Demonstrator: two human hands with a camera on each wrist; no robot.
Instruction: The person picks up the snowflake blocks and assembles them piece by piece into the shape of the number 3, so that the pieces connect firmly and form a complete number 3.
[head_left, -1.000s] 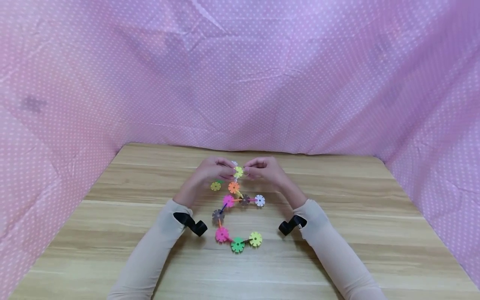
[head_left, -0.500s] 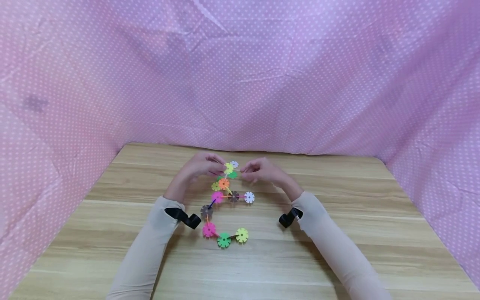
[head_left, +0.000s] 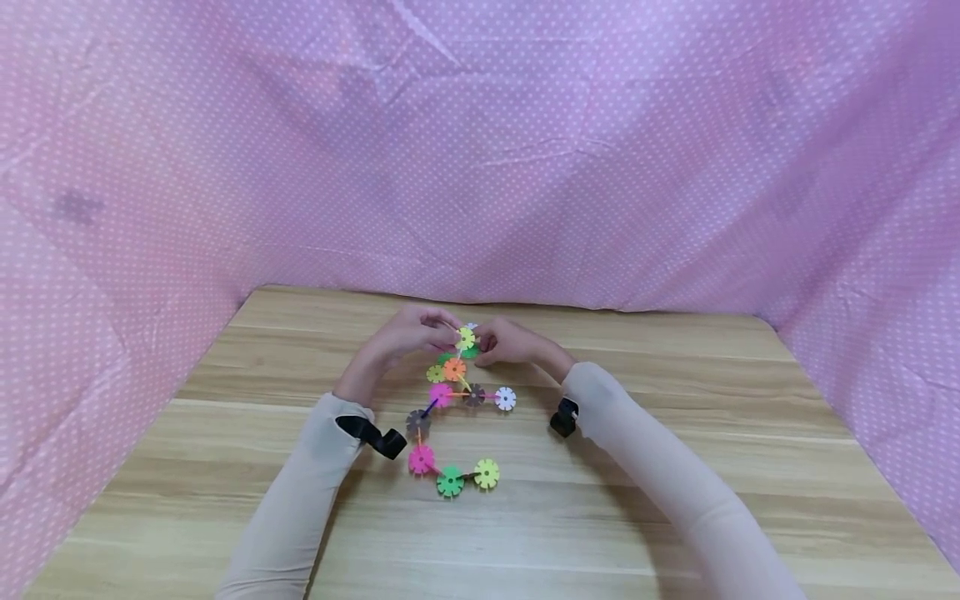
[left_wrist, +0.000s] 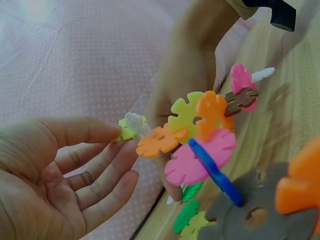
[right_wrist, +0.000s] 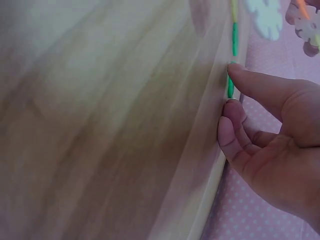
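Thumb and fingers of my left hand (head_left: 416, 331) pinch a yellow snowflake disc (left_wrist: 127, 129) at the far end of a chain of slotted plastic discs. An orange disc (head_left: 454, 369), pink disc (head_left: 441, 395) and white disc (head_left: 506, 399) belong to this chain, which curves toward me to a green disc (head_left: 450, 482) and a yellow end disc (head_left: 487, 473). My right hand (right_wrist: 280, 135) is low at the tabletop, its thumb and bent fingers on opposite edges of a loose green snowflake disc (right_wrist: 230, 87); the fingertips partly hide it.
Loose discs lie on the wooden table (head_left: 637, 500) behind the chain: a yellow one (head_left: 436, 374) and a white one (head_left: 471, 326). A pink dotted cloth (head_left: 480, 167) hangs behind the table. Black wrist mounts (head_left: 382, 439) sit on both forearms.
My right hand has moved away from the held yellow disc and down to the loose green disc. My left hand has shifted slightly left with the chain, still pinching the yellow disc.
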